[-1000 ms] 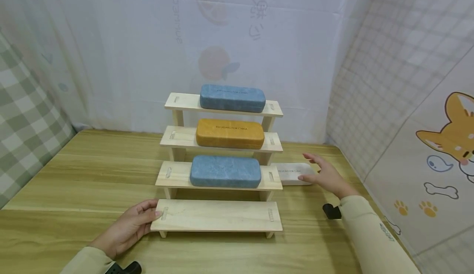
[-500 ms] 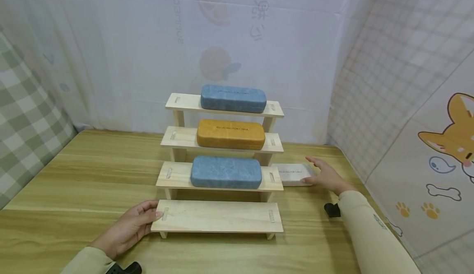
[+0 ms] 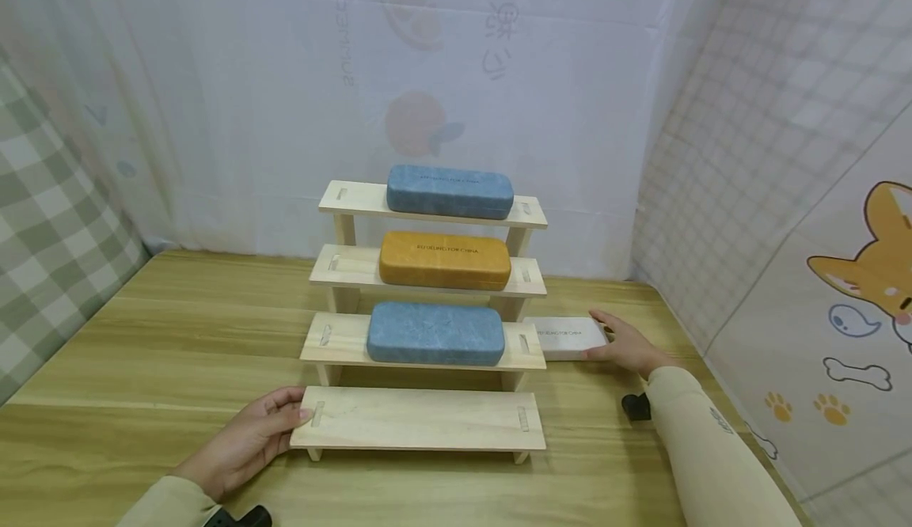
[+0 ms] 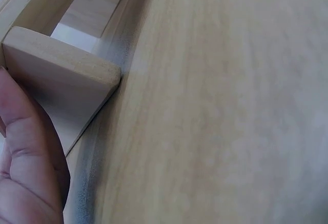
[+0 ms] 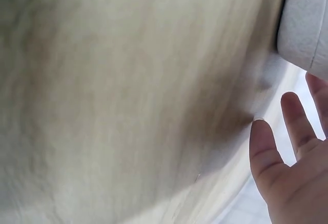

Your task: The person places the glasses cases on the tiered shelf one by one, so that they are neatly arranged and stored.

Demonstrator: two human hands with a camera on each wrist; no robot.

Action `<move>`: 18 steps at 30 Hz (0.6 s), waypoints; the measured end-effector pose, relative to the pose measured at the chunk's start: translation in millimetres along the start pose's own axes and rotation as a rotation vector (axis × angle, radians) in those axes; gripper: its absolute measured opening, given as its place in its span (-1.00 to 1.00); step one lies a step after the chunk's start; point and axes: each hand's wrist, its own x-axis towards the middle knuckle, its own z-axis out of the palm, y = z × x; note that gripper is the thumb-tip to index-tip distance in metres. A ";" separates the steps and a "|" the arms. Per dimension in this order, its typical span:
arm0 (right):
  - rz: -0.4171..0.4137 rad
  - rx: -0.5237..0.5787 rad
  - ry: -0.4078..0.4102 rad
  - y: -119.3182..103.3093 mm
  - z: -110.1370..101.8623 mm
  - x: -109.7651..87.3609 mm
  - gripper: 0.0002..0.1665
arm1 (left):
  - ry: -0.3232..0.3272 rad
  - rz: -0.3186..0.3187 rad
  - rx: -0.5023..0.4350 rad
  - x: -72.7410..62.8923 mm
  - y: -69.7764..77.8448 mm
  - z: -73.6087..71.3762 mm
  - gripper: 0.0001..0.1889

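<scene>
My left hand (image 3: 252, 440) grips the left end of the lowest shelf of a four-tier wooden display stand (image 3: 416, 418), its thumb on top of the board. In the left wrist view that hand (image 4: 25, 157) lies against a wooden leg (image 4: 61, 75). A white glasses case (image 3: 566, 337) lies on the table right of the stand, its left end hidden behind a shelf. My right hand (image 3: 627, 345) holds its right end, thumb at the front edge and index finger at the back corner. In the right wrist view the case (image 5: 305, 24) shows above spread fingertips (image 5: 262, 134).
Higher shelves bear a blue glasses case (image 3: 436, 334), an orange one (image 3: 445, 260) and another blue one (image 3: 450, 192) on top. White cloth (image 3: 235, 115) hangs behind the wood-grain table (image 3: 178, 329). A printed cloth wall (image 3: 769, 274) stands close on the right.
The right hand's index finger has come down, and the thumb and finger have closed in on the white case's right end. The left hand stays on the stand.
</scene>
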 end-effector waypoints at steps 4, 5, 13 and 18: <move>0.027 0.015 -0.012 2.9 0.1 2.1 0.22 | -0.002 0.002 -0.001 0.0 -0.1 0.1 -0.30; 0.031 0.015 -0.014 3.6 0.2 2.4 0.22 | -0.004 0.003 0.001 0.0 -0.1 0.1 -0.30; 0.047 0.010 -0.026 4.3 0.4 2.5 0.23 | -0.016 0.017 0.011 0.0 0.1 -0.1 -0.35; 0.040 0.009 -0.022 4.9 1.3 3.7 0.18 | -0.009 0.018 0.012 0.0 0.1 0.1 -0.30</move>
